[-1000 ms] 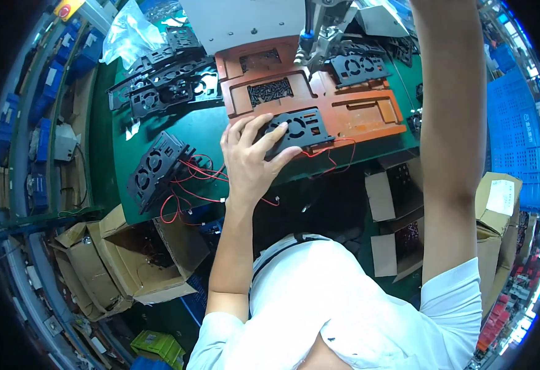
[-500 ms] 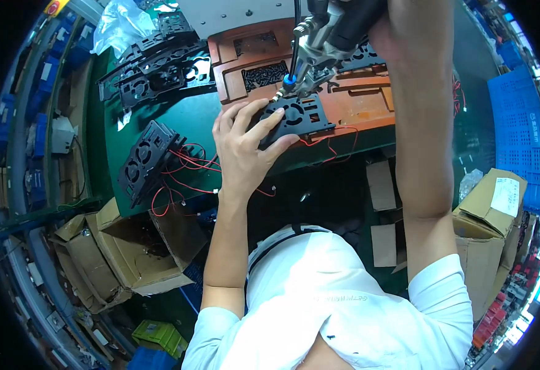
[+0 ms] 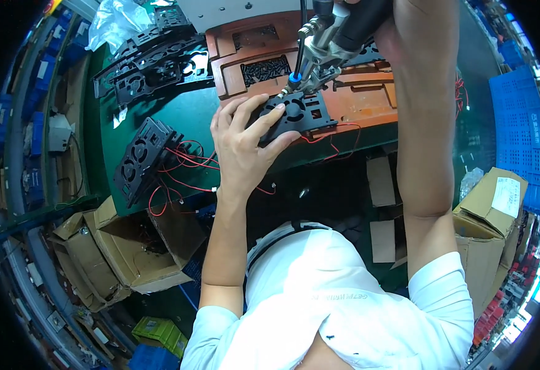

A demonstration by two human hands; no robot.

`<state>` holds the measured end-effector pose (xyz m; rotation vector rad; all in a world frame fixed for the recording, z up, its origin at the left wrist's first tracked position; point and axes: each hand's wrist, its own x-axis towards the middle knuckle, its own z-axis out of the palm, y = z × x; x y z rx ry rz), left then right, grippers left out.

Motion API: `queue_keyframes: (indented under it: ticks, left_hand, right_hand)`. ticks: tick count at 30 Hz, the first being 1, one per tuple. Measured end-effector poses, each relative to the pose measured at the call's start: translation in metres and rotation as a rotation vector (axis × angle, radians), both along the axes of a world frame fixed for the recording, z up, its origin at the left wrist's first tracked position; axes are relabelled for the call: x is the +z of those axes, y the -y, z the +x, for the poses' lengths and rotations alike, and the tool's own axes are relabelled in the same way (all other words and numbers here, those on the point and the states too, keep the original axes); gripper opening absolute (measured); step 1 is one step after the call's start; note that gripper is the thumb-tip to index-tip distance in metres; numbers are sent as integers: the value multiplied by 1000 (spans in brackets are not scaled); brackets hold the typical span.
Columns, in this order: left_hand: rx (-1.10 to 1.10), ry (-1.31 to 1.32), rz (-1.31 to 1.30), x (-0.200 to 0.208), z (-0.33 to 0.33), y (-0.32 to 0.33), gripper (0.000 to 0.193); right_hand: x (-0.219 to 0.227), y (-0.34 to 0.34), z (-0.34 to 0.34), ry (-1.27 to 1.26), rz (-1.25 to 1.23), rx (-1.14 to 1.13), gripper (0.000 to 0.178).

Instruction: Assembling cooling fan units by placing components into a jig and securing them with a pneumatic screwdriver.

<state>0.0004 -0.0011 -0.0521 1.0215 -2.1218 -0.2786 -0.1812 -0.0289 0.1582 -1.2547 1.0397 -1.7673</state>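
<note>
Black and clamped by the left hand (image 3: 244,134), the panel (image 3: 309,115) lay on the orange tray (image 3: 351,103); the driver (image 3: 326,50) had come down to its far corner, the half-hidden right hand (image 3: 391,41) seemingly wrapped round it.

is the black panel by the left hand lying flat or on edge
Lying flat: the black panel shows its broad, cut-out face upward on the orange tray, left hand at its left end.
</note>
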Motion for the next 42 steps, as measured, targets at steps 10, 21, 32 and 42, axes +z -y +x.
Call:
queue_keyframes:
  ticks: [10, 21, 32, 42]
  left_hand:
    - [21, 7, -3, -3, 5, -3, 48]
    - [34, -1, 10, -2, 4, 0, 46]
    - [33, -24, -17, 6, 2, -5, 43]
    - [35, -23, 160, 14, 0, -12, 39]
  right_hand:
    - [-9, 2, 7, -51, -58, 18, 15]
    - [-12, 1, 15, -110, -85, -36, 18]
    - [0, -2, 27, -150, 50, -96, 13]
    - [39, -24, 27, -42, -55, -75, 19]
